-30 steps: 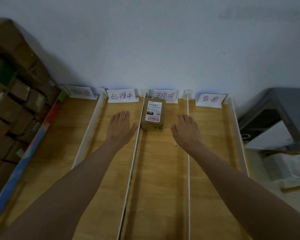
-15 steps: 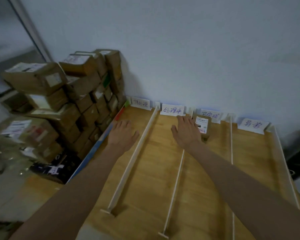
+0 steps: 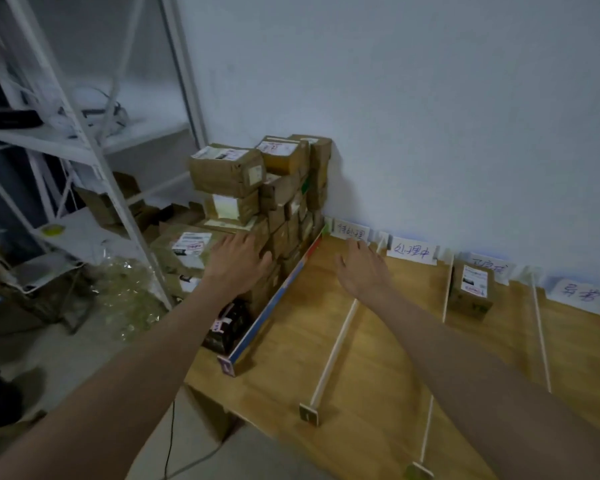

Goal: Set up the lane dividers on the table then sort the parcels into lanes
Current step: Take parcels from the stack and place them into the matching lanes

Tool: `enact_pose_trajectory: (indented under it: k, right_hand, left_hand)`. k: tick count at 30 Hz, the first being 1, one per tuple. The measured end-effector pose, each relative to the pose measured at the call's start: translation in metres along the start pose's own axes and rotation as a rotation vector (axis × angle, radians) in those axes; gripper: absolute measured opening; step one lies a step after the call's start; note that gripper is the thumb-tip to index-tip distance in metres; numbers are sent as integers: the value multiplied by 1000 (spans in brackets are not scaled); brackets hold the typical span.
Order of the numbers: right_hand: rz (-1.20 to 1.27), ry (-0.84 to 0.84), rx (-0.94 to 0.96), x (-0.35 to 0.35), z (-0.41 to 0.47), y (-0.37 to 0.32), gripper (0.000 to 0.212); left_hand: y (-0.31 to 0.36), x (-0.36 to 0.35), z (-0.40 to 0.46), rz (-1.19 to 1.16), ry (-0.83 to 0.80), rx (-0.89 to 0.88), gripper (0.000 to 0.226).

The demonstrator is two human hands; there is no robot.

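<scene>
Sorting is the step in hand, to judge by the dividers (image 3: 331, 355) already standing on the table (image 3: 378, 393) and one parcel (image 3: 471, 291) lying at the far end of the third lane, against its label card. Next comes a fresh parcel from the stack (image 3: 257, 188) piled against the wall just left of the table; that calls for closing on a box without toppling its neighbours, then reading its label to choose a lane. Both arms reach forward. The left hand (image 3: 234, 263) hovers over the stack's near boxes, fingers spread and straight, gripping nothing; whether it touches cardboard I cannot tell. The right hand (image 3: 359, 268) is over the first lane, fingers loose, empty. The tabletop is pale wood, the wall plain, and a white metal shelf (image 3: 84, 140) stands at left.
</scene>
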State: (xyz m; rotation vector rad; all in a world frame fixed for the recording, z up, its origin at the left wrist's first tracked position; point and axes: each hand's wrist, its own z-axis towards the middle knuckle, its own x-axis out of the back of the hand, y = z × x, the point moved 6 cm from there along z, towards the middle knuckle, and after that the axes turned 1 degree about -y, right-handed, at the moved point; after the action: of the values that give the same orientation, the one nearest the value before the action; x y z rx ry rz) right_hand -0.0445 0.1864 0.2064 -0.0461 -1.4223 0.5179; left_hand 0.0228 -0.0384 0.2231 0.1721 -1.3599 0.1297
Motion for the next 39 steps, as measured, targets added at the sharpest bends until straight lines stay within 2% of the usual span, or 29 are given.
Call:
enact_pose_trajectory:
  k: [4, 15, 19, 23, 27, 29, 32, 34, 36, 39]
  right_hand:
    - [60, 3, 30, 6, 27, -42, 45]
    - [210, -32, 94, -11, 156, -128, 49]
    - [334, -60, 43, -19, 200, -151, 53]
    - [470, -129, -54, -25, 234, -171, 70]
    - [629, -195, -143, -39, 253, -182, 84]
    - [682, -222, -188, -45, 253, -185, 81]
    - [780, -245, -208, -50, 252, -190, 58]
    - [806, -235, -229, -51, 251, -190, 54]
    - [824, -211, -231, -47, 249, -193, 55]
    - [885, -187, -224, -37, 244, -197, 76]
  left_hand:
    - [-45, 25, 11, 56, 35, 16, 51]
    - [-148, 55, 116, -27, 113, 178, 58]
    - [-170, 56, 164, -197, 102, 232, 58]
    - [-183, 54, 203, -333, 101, 289, 55]
    - [-198, 37, 230, -475, 62, 360, 64]
    - [-203, 26, 238, -561, 45, 378, 62]
    - [-201, 16, 239, -655, 26, 414, 54]
    - [-198, 15, 237, -698, 29, 428, 53]
    - [-198, 19, 237, -728, 38, 433, 49]
    - [-203, 30, 241, -836, 83, 405, 47]
